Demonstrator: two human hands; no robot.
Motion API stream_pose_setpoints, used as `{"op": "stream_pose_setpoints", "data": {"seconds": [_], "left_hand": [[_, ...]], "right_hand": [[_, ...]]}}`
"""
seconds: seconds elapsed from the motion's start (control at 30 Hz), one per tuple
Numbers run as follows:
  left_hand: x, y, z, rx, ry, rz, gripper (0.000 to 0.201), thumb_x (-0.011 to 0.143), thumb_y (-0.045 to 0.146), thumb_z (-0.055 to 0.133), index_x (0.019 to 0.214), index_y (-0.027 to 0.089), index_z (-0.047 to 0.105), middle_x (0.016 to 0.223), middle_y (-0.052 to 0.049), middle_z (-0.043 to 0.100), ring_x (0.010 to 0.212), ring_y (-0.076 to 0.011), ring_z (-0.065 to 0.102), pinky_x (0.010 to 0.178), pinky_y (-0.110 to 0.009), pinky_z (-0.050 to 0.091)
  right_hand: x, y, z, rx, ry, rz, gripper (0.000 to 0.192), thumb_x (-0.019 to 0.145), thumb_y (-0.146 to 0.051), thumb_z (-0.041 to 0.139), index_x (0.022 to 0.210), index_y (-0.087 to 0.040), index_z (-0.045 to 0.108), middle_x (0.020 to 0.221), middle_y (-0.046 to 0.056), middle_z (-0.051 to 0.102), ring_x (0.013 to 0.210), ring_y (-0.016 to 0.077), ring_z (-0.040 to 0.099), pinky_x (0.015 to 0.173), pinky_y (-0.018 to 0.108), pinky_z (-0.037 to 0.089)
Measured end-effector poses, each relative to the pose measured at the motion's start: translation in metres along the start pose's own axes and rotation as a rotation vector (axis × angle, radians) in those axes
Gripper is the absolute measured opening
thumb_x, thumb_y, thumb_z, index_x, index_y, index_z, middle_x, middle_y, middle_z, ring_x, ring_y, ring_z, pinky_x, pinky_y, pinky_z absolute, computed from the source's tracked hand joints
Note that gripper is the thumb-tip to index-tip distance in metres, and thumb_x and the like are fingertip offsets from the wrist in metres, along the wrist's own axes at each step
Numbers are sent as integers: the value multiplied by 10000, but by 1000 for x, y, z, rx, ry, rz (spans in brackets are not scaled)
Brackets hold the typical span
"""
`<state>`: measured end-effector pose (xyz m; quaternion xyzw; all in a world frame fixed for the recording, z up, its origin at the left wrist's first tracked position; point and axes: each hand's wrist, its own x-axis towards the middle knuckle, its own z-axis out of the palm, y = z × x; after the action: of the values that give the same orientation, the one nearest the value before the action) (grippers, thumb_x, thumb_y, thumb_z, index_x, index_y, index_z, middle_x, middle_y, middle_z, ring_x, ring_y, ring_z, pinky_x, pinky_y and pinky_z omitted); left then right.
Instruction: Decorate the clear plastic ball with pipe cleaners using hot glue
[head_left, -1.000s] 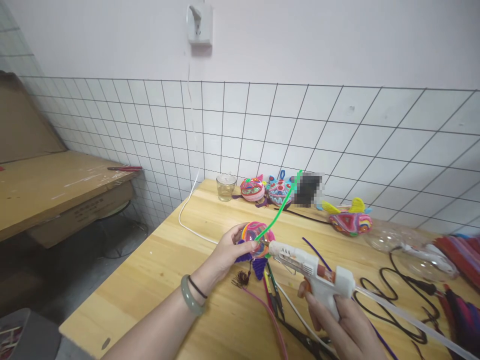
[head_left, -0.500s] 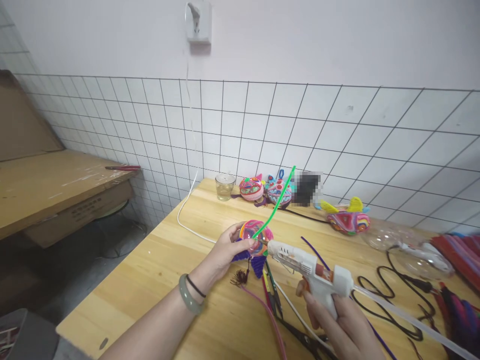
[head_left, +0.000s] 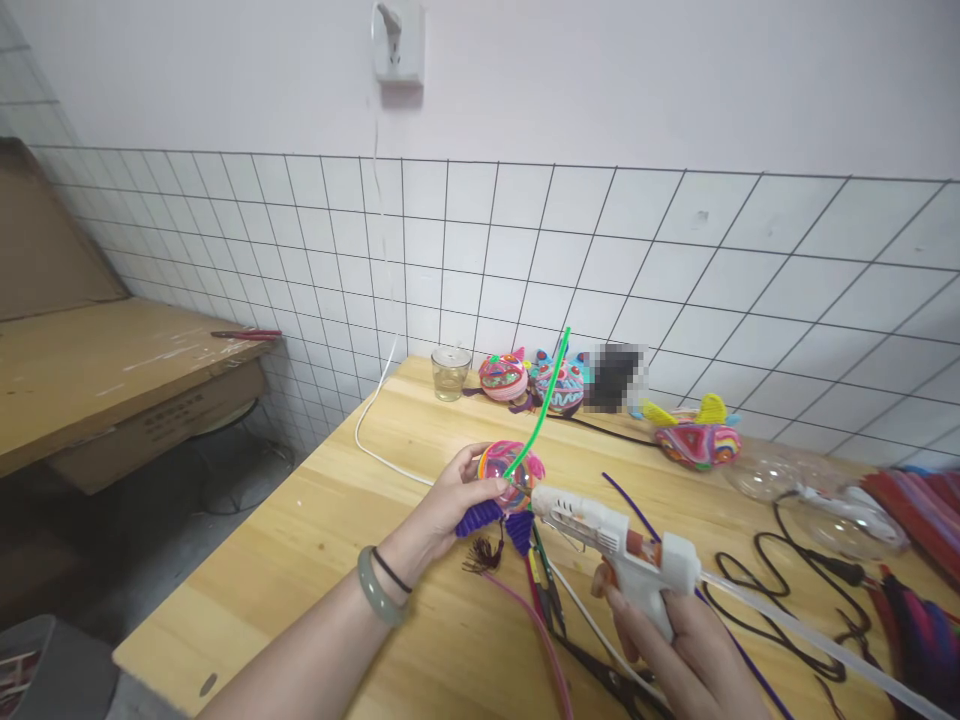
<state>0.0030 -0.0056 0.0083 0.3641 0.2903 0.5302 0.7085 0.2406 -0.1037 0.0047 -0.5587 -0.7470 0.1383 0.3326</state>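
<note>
My left hand (head_left: 461,500) is closed around a clear round ornament (head_left: 491,462) wrapped in colourful pipe cleaners, with purple fins and a dark tassel (head_left: 482,556) below. A green pipe cleaner (head_left: 553,385) rises from its face, its lower end by my left thumb. In my right hand (head_left: 675,640) is a white hot glue gun (head_left: 600,525), with my fingers around its handle and trigger. The gun's nozzle points at the ornament near the thumb; whether it touches is too small to tell. A long clear glue stick (head_left: 817,640) sticks out of its back.
Finished ornaments (head_left: 504,378) and a glass (head_left: 451,375) stand along the wall. Black scissors (head_left: 607,680), pens (head_left: 546,585) and a pink pipe cleaner (head_left: 536,625) lie below the ornament. Black cable (head_left: 780,590), clear plastic shells (head_left: 765,475) and pipe cleaner bundles (head_left: 926,520) are at right.
The green pipe cleaner's free end has swung left. The ornament has turned slightly in my left hand, and the glue gun has shifted a little left.
</note>
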Motion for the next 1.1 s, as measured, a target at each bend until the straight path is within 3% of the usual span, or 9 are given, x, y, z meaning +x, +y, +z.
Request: {"op": "stream_pose_setpoints", "data": {"seconds": [0.1,0.23,0.37,0.5,0.6,0.73,0.97,1.1], "left_hand": [[0,-1,-1,-11,-25,2,512,621,141,793,1095,162,598,1056,-87,691,898,-200,651,836,-344,495],[1,-3,-3,-26,-41,-2,510,628,129,785,1101,172,599,1068,-85,688,910,-205,652,851,-350,491],[2,-3,-3,-38,-35,-10,514,611,125,790,1092,178,614,1070,-81,693,911,-212,653,851,-352,488],[1,-2,-2,-37,-30,-13,516,597,134,798,1081,174,624,1053,-81,695,895,-215,653,841,-356,486],[1,-2,-2,-31,-30,-15,520,597,133,799,1084,172,622,1065,-83,691,908,-213,648,841,-350,485],[1,-2,-2,-24,-32,-18,523,611,128,788,1101,174,611,1067,-83,689,903,-206,648,823,-334,491],[1,-2,-2,-21,-41,-17,533,620,130,783,1116,162,591,1077,-95,682,889,-203,649,810,-330,495],[1,-2,-2,-25,-41,-20,542,614,132,786,1118,153,586,1075,-103,684,884,-206,651,802,-331,497]], "right_hand": [[-1,-1,-2,-21,1,19,346,900,-459,478,757,-200,656,712,62,713,656,190,664,643,235,562],[1,-4,-2,-19,30,9,323,890,-450,498,853,-186,680,780,68,724,675,191,671,622,228,554],[4,-6,-2,47,-8,-21,284,897,-406,500,860,-189,680,712,41,702,581,162,638,580,210,542],[3,-7,0,65,55,1,280,875,-423,527,857,-187,677,774,62,713,686,192,667,660,237,553],[1,-10,2,81,68,46,291,875,-429,524,906,-179,669,772,60,709,668,185,661,636,231,552],[2,-15,0,94,78,13,292,876,-428,519,836,-185,675,765,56,724,650,176,668,645,224,555],[4,-8,-6,17,16,19,324,846,-489,550,841,-203,703,666,39,702,638,201,663,587,229,556],[3,-11,-4,47,52,42,361,839,-518,545,895,-197,700,787,63,729,734,216,673,637,235,552]]}}
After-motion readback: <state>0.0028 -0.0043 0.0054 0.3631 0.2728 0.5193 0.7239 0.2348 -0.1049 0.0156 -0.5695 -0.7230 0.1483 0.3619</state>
